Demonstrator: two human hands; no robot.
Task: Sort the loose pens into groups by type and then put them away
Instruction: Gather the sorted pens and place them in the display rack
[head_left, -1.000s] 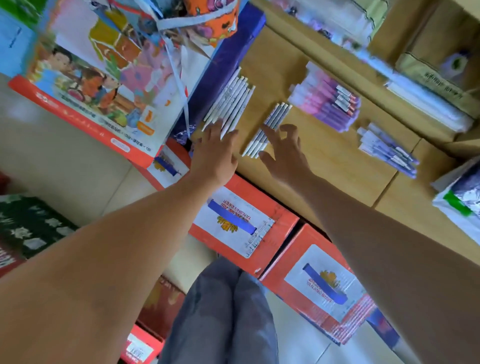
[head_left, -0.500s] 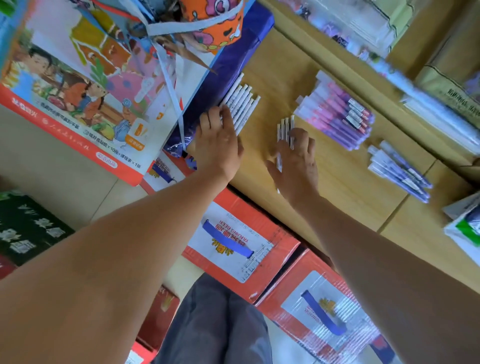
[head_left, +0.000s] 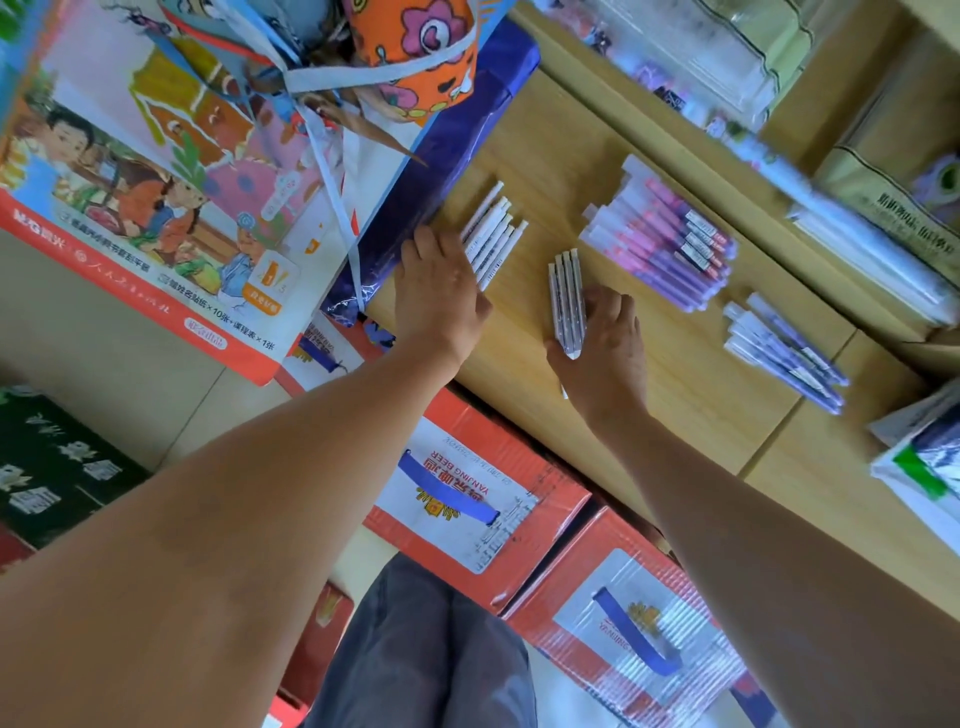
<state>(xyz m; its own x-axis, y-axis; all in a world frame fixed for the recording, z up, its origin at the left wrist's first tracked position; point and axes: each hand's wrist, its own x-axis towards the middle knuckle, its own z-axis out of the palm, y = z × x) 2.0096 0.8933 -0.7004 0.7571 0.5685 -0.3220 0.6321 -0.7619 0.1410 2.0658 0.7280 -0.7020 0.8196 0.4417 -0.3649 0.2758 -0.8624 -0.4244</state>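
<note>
Several groups of pens lie on a wooden shelf top (head_left: 691, 364). My left hand (head_left: 439, 296) rests flat over the near ends of a row of white pens (head_left: 493, 234). My right hand (head_left: 605, 345) closes around a small bundle of white pens with purple print (head_left: 566, 293), thumb on their left side, fingers on their right. To the right lie a pile of pink and purple pens (head_left: 665, 236) and a smaller pile of lilac pens (head_left: 784, 348), both untouched.
A big picture-printed stationery pack (head_left: 156, 171) and a blue wrapped parcel (head_left: 441, 156) lie left of the pens. Red cartons (head_left: 483, 493) stand below the shelf edge. Clear packets (head_left: 857, 244) and a white packet (head_left: 924, 467) sit at the right.
My right hand has gathered the small bundle and turned it from slanted to nearly straight. My left hand slid onto the near ends of the white row. The camera has moved closer.
</note>
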